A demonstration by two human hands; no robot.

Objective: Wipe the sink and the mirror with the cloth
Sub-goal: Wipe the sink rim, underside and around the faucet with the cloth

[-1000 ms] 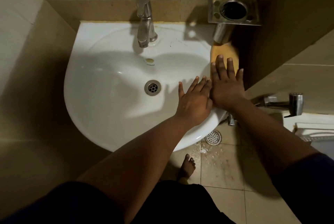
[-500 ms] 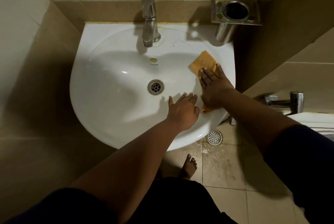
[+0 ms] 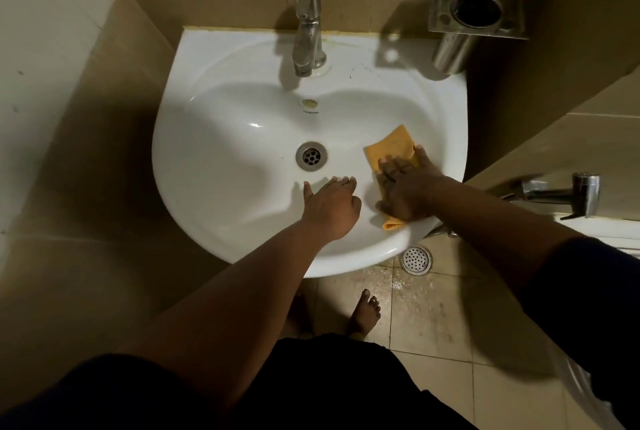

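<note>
Since the earlier frames our right hand (image 3: 403, 187) has dragged the orange cloth (image 3: 391, 149) off the sink's right rim, near the steel holder (image 3: 476, 10), and down into the right slope of the basin, closer to the drain (image 3: 311, 156). Our left hand (image 3: 330, 206) has slid down toward the front of the white sink (image 3: 214, 124). Now the right hand lies flat, fingers spread, palm pressing the cloth against the porcelain rather than gripping it; cloth corners show above the fingers and below the wrist. The left hand rests just beside it, released, fingertips on the bowl, holding nothing. Both forearms reach in from below. The tap (image 3: 307, 27) stands behind.
</note>
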